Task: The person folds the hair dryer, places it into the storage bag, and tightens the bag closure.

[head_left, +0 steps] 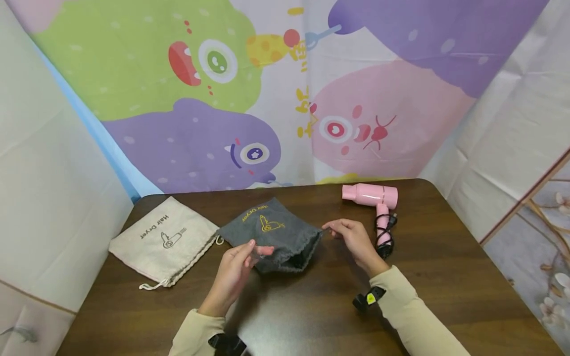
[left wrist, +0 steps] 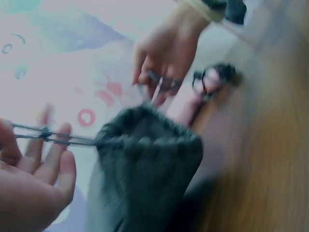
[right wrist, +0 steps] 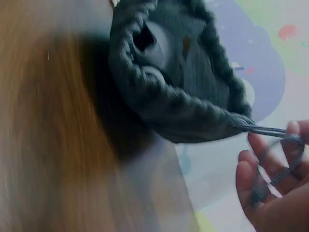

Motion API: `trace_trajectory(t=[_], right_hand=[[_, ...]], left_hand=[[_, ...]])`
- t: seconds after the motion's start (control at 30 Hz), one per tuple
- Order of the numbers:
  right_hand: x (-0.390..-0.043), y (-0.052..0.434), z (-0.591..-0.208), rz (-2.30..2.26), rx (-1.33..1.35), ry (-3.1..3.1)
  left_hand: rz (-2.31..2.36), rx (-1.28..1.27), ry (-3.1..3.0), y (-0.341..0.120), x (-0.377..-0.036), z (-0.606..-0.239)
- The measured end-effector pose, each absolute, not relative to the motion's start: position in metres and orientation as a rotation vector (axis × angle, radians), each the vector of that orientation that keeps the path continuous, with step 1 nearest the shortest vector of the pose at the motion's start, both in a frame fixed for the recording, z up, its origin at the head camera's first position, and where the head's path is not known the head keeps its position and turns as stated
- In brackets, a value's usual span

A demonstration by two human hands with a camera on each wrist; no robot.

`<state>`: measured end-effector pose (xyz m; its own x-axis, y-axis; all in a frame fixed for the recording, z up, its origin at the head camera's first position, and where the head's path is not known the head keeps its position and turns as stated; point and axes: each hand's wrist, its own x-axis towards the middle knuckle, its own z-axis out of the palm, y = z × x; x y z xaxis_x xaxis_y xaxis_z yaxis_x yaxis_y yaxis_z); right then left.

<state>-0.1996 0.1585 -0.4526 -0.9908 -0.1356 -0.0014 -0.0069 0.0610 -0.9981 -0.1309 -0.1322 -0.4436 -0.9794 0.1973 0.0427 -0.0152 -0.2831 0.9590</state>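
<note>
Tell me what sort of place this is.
Probably a makeshift recording booth: a cartoon-print backdrop behind the brown table, pale sheeting along the left side, and black devices strapped on both wrists.

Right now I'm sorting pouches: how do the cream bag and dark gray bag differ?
The cream bag lies flat; the dark gray bag has a gaping mouth. The cream bag is printed black, the dark gray bag yellow. The left hand and right hand hold the latter's drawstrings; neither touches the cream bag. Both are drawstring bags marked "Hair Dryer".
</note>
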Motion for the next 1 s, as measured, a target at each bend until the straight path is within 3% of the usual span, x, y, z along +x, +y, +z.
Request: trace_trajectory(t=[0.13, 0.4, 0.7, 1.0], right_hand=[[-0.199, 0.152, -0.451, -2.302, -0.148, 1.881], [-0.200, 0.159, -0.448, -2.394, -0.138, 1.352], [-0.209, 0.193, -0.448, -2.502, 0.224, 1.197], [-0.211, 0.213, -0.443, -2.727, 0.413, 0.890]], left_hand=[[2.596, 0.273, 1.469, -0.126, -0.132, -0.444], [2.702, 0.124, 1.242, -0.124, -0.130, -0.442], [2.710, -0.063, 1.217, -0.160, -0.138, -0.435], [2.662, 0.004, 1.197, -0.177, -0.144, -0.425]])
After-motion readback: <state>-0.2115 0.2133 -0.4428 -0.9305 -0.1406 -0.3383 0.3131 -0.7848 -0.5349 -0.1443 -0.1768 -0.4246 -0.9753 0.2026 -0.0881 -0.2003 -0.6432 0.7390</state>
